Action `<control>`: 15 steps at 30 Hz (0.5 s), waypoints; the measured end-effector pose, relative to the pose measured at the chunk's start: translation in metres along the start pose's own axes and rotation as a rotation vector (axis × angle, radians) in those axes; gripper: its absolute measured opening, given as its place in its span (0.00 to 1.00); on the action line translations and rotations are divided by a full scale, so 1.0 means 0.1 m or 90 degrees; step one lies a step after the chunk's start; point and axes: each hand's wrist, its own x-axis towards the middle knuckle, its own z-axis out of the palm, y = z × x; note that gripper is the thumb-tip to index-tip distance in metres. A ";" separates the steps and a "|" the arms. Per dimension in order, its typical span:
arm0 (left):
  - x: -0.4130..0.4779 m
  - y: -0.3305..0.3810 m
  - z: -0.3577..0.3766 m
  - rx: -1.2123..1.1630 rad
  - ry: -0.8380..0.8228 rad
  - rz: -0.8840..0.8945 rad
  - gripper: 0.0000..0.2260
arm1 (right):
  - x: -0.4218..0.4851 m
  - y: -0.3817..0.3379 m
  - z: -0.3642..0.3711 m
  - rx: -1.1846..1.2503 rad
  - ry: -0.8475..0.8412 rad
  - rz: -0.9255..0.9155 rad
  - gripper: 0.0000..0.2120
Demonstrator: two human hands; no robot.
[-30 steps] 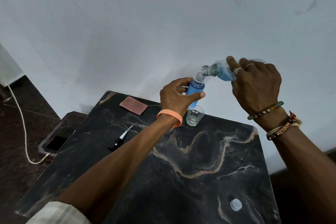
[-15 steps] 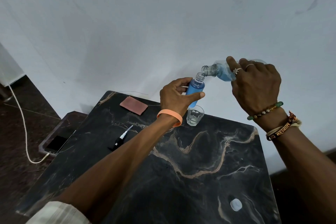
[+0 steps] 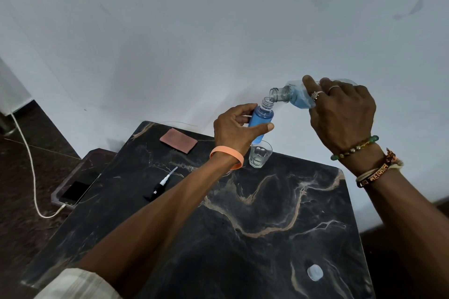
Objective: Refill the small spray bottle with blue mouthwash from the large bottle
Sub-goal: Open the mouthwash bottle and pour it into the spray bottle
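The table [image 3: 267, 238] is bare through its middle and along its right edge. A glass [image 3: 260, 154] stands by the far edge, a pink pad [image 3: 178, 140] at the far left corner, a spray pump [image 3: 159, 187] near the left edge, and a white cap [image 3: 315, 272] toward the near right corner.

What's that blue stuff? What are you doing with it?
A person is refilling a little bottle with blue mouthwash. The left hand holds the small spray bottle above the table. The right hand tips the large bottle, its mouth right at the small one's. The small one is blue almost to its shoulder. Its spray top lies on the table.
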 end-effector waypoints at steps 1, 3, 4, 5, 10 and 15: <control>0.00 0.00 0.00 0.003 -0.001 0.001 0.24 | 0.00 0.00 0.00 -0.001 -0.001 0.001 0.23; 0.00 0.00 0.00 0.004 0.000 0.001 0.24 | 0.00 0.00 0.00 -0.001 -0.001 0.003 0.23; 0.00 0.00 0.00 0.003 0.000 0.001 0.24 | -0.01 -0.01 0.00 0.001 0.001 0.003 0.23; 0.00 0.00 0.00 0.003 0.000 0.000 0.24 | -0.01 -0.01 0.00 0.004 0.002 0.003 0.23; 0.00 0.01 -0.01 -0.001 0.003 -0.002 0.23 | 0.00 -0.01 0.00 0.007 0.000 0.000 0.23; 0.00 0.01 -0.02 -0.001 0.004 -0.002 0.23 | 0.00 -0.02 0.01 0.009 0.010 -0.005 0.24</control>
